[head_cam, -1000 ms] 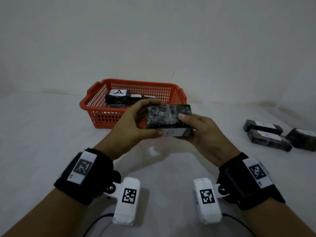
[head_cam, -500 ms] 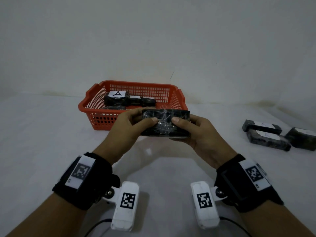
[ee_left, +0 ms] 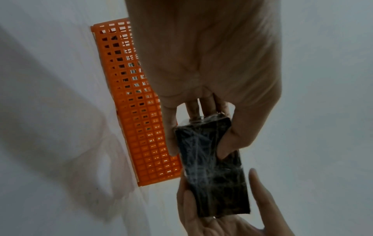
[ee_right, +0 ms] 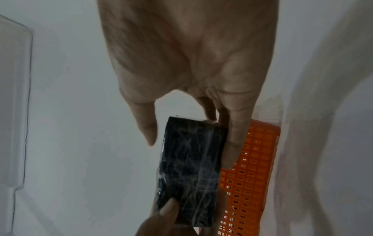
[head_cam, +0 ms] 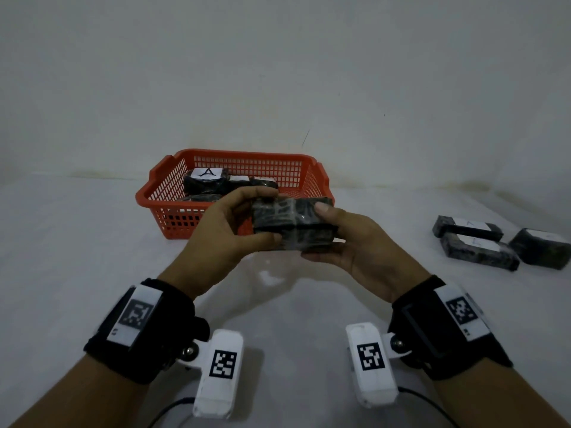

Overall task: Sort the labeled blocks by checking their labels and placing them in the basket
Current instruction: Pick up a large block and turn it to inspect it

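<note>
Block (head_cam: 292, 225) now rotated label-down, both left hand (head_cam: 225, 233) and right hand (head_cam: 355, 242) gripping its ends; film-wrapped, likely rigid, slippery.

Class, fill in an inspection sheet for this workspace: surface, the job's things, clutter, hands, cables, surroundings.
Surface: white tabletop, faint stains.
Job's things: wrapped dark block held in front of the orange basket; block labelled A and others lie inside; three labelled blocks wait at the right.
Clutter: nothing seen.
Hands: left hand and right hand grip the held block's ends.
Cables: dark leads from the wrist cameras.
Surroundings: plain white wall.
</note>
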A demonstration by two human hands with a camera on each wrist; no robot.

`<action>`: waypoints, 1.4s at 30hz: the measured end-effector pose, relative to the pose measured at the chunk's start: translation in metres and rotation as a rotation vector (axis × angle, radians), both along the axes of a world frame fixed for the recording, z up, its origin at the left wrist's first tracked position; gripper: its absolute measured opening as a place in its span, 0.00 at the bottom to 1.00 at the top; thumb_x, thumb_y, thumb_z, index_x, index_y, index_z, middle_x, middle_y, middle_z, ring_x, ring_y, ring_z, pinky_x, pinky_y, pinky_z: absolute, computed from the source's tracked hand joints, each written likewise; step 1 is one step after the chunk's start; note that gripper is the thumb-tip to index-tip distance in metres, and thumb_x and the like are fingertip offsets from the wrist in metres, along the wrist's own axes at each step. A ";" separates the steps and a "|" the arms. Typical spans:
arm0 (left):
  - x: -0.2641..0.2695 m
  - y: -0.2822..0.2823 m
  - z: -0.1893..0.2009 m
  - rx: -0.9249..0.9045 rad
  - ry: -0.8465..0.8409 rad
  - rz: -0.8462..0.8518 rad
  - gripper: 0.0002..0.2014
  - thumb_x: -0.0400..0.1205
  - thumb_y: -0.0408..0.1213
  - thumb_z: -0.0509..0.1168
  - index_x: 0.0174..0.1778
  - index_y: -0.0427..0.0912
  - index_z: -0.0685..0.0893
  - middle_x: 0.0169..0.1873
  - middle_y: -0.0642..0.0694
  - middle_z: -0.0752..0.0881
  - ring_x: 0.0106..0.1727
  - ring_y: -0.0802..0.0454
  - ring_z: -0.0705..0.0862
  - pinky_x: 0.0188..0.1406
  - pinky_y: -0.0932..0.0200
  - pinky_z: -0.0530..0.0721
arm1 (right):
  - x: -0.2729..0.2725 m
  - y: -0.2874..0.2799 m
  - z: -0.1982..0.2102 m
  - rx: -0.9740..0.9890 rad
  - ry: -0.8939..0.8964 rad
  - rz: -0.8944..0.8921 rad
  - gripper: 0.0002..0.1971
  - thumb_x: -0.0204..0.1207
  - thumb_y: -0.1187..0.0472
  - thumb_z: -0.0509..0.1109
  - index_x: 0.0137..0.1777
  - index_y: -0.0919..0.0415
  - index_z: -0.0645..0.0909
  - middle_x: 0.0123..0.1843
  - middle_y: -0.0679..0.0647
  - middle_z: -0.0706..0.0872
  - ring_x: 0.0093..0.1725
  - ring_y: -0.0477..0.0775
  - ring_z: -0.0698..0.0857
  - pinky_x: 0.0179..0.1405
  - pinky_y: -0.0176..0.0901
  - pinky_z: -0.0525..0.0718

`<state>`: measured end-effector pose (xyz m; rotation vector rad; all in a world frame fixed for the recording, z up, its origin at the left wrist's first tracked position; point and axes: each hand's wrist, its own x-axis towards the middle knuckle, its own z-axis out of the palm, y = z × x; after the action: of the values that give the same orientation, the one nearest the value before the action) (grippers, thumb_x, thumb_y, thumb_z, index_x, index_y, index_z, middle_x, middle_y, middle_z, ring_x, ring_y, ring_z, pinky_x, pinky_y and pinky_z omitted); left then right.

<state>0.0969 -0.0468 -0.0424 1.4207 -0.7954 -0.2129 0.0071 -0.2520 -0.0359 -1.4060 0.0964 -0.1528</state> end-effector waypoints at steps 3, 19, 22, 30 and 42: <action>0.002 -0.001 -0.003 0.057 0.023 -0.062 0.33 0.75 0.26 0.77 0.76 0.48 0.78 0.69 0.51 0.86 0.70 0.51 0.86 0.63 0.51 0.89 | -0.001 -0.003 0.001 0.028 0.003 -0.043 0.19 0.81 0.57 0.74 0.64 0.72 0.88 0.62 0.68 0.92 0.55 0.59 0.93 0.56 0.51 0.94; -0.004 -0.005 0.000 0.155 0.019 0.031 0.21 0.75 0.48 0.71 0.64 0.48 0.89 0.57 0.48 0.93 0.59 0.52 0.92 0.65 0.46 0.88 | 0.004 -0.002 -0.006 -0.111 -0.097 0.016 0.25 0.67 0.59 0.82 0.65 0.67 0.89 0.60 0.63 0.94 0.62 0.62 0.93 0.65 0.52 0.90; -0.002 -0.004 0.001 0.100 0.094 -0.008 0.16 0.79 0.45 0.73 0.62 0.48 0.90 0.58 0.44 0.93 0.61 0.47 0.91 0.66 0.43 0.86 | 0.004 -0.004 -0.006 -0.126 -0.135 0.005 0.28 0.63 0.61 0.84 0.66 0.67 0.88 0.61 0.64 0.94 0.63 0.64 0.93 0.69 0.58 0.88; 0.000 -0.001 0.002 0.266 -0.050 0.019 0.20 0.73 0.39 0.79 0.61 0.53 0.88 0.57 0.56 0.92 0.58 0.60 0.91 0.58 0.58 0.88 | -0.002 -0.006 0.004 -0.184 -0.283 -0.064 0.25 0.73 0.61 0.81 0.71 0.62 0.85 0.64 0.58 0.93 0.66 0.57 0.91 0.64 0.49 0.90; 0.001 -0.004 -0.001 0.181 -0.085 0.035 0.32 0.64 0.43 0.82 0.66 0.52 0.82 0.63 0.55 0.89 0.65 0.52 0.90 0.64 0.45 0.89 | -0.005 0.001 0.005 -0.167 -0.078 0.056 0.28 0.68 0.38 0.75 0.63 0.53 0.90 0.60 0.54 0.95 0.62 0.57 0.92 0.69 0.57 0.88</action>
<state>0.0976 -0.0506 -0.0437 1.6214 -0.8365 -0.2031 0.0018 -0.2509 -0.0306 -1.5657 -0.0212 -0.1716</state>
